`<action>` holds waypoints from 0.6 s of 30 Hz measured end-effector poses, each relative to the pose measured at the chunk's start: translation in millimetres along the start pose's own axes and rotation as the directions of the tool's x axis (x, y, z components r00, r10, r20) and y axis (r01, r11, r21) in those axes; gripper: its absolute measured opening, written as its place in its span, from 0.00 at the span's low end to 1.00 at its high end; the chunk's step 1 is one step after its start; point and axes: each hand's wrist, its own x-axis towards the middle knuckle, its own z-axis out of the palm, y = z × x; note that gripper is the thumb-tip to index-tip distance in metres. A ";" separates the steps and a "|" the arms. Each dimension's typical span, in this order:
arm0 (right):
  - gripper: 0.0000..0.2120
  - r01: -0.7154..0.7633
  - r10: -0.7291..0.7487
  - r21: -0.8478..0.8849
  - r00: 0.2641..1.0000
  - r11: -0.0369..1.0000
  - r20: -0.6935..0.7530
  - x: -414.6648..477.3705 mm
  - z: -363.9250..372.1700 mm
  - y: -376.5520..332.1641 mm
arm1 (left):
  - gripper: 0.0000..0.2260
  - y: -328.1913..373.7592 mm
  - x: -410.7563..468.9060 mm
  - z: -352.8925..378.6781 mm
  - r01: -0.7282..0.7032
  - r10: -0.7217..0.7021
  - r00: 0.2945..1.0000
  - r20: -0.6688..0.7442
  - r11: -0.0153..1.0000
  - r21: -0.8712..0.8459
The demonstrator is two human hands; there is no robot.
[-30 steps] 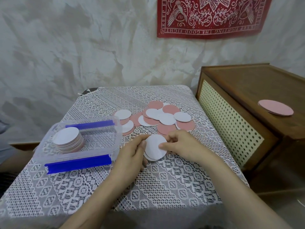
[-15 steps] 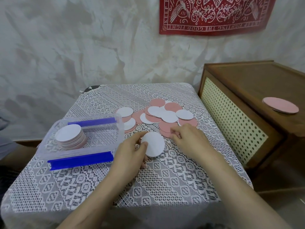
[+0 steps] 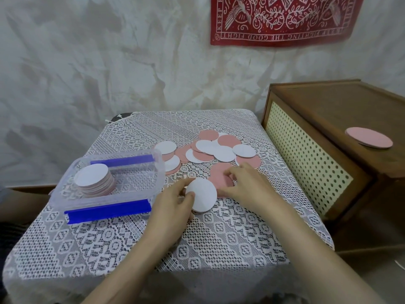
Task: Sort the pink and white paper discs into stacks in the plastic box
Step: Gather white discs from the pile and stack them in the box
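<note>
Head view: gathering discs beside the plastic box (image 3: 105,189).
My left hand (image 3: 173,205) pinches a small white-topped stack (image 3: 202,197); my right hand (image 3: 247,185) nips a pink disc (image 3: 219,176) at 1 o'clock; thin paper could slip.

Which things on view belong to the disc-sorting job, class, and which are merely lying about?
Belonging to the job:
- clear plastic box with blue clips
- stack of round paper discs inside it
- loose pink and white paper discs on the lace tablecloth
- small white-topped disc pile held by the left hand
- right hand

Lying about:
- brown wooden cabinet
- red patterned wall cloth
</note>
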 end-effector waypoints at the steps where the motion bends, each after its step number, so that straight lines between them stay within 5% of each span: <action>1: 0.26 -0.005 0.005 0.016 1.000 1.000 0.011 2.0 -0.4 -1.1 | 0.16 -0.6 0.2 0.0 0.007 -0.007 1.000 0.000 1.000 -0.013; 6: 0.03 -0.028 0.041 0.272 0.998 0.962 -0.044 10.5 -2.5 7.0 | 0.17 -1.1 2.2 -0.7 0.048 -0.046 0.999 0.018 0.991 -0.122; 12: 0.04 0.008 0.066 0.648 0.994 0.762 -0.090 -1.2 -18.0 13.1 | 0.18 -2.2 3.0 2.1 0.050 -0.050 0.999 -0.003 0.995 -0.086; 18: 0.05 0.008 -0.072 0.667 0.995 0.745 0.070 -14.8 -2.0 2.0 | 0.14 7.7 -2.6 5.4 -0.033 0.034 0.999 0.008 0.992 -0.123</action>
